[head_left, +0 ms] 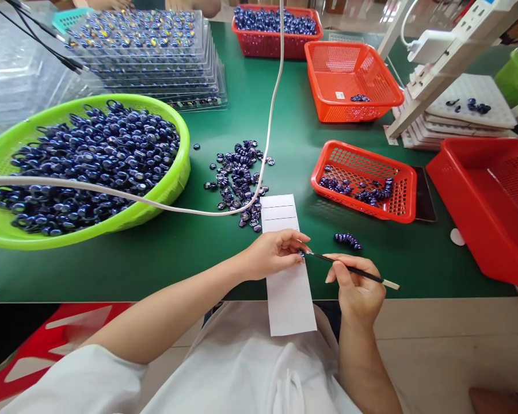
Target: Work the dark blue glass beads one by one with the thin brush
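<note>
The left hand (273, 253) holds a small dark blue piece (301, 253) between thumb and fingers, closed narrowly on it, above a white paper strip (290, 305) that reaches past the near edge of the green bench (224, 264). The right hand (361, 287) grips a thin black tool (374, 278) like a pen, its fingers pinched around the shaft; the pale end points outward to the right and the tip meets or nearly meets the piece, though which of the two I cannot tell. Just beyond the right hand lies a short row of similar pieces (348, 241), and past it stands an orange-red basket (362, 210) with more of them inside. Beyond the top of the strip spreads a loose heap (240, 172) of dark blue pieces, with a large lime-green basket (183, 155) piled with ringed ones to its left, and a white cable (273, 109) curves in front of both
</note>
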A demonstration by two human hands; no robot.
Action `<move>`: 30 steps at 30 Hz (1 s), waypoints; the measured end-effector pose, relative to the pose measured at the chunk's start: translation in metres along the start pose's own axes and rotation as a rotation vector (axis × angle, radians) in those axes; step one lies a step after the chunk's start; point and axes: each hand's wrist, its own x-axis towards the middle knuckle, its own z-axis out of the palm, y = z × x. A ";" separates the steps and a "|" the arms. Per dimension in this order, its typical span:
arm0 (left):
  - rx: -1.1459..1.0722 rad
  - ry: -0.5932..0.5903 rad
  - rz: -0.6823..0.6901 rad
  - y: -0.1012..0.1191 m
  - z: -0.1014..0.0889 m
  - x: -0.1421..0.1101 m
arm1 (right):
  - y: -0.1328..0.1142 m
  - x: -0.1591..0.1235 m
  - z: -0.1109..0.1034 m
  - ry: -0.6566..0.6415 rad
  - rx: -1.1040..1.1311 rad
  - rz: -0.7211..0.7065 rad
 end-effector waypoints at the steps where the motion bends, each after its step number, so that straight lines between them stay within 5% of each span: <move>1: 0.002 -0.003 0.005 0.000 0.000 0.000 | 0.000 0.000 0.000 -0.005 -0.003 -0.009; 16: 0.561 -0.112 0.101 0.012 -0.008 -0.003 | 0.004 -0.005 -0.005 -0.183 -0.104 -0.078; 30: 0.651 -0.159 0.149 0.014 -0.010 -0.004 | 0.006 -0.005 -0.007 -0.238 -0.202 -0.107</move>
